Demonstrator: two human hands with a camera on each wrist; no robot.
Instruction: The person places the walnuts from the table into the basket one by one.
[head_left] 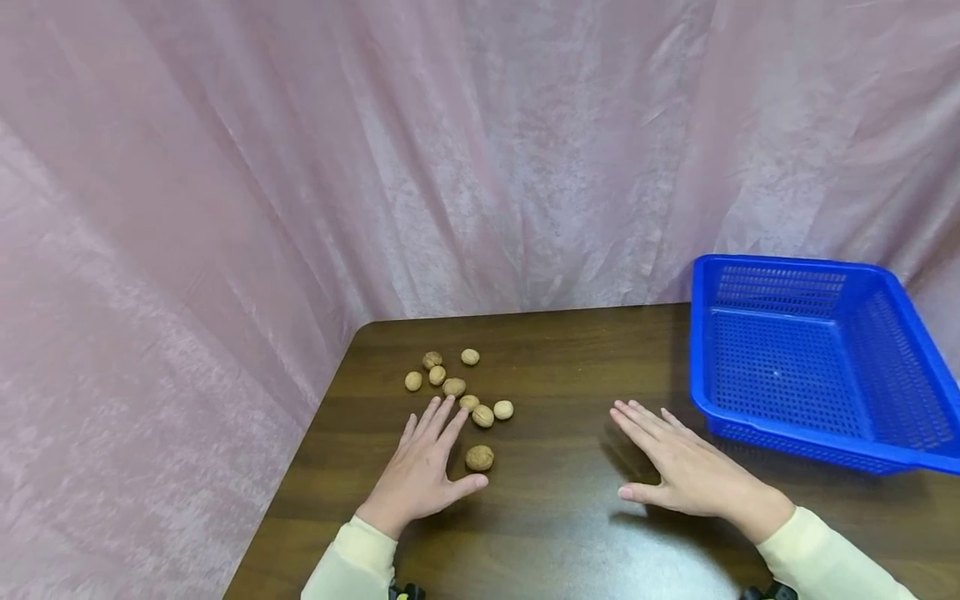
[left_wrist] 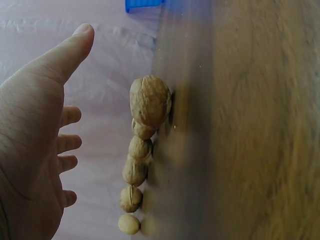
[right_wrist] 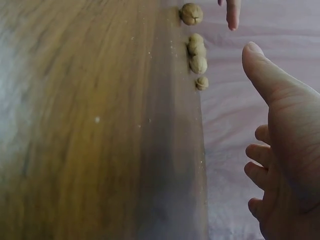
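Several walnuts lie loose on the left part of the wooden table [head_left: 555, 367]. The nearest walnut [head_left: 480, 457] sits just right of my left hand [head_left: 420, 475], between its forefinger and thumb; this walnut [left_wrist: 150, 101] looms large in the left wrist view. My left hand hovers with fingers spread and holds nothing, its fingertips overlapping the cluster's lower edge in the head view. A paler nut [head_left: 503, 410] lies at the cluster's right side. My right hand [head_left: 686, 471] hangs over the table at right, fingers extended, thumb apart, holding nothing.
A blue plastic basket [head_left: 701, 333] with perforated walls stands on the table at the right, just beyond my right hand. Behind the table hangs a pink curtain [head_left: 525, 167], which also runs down past the table's left edge.
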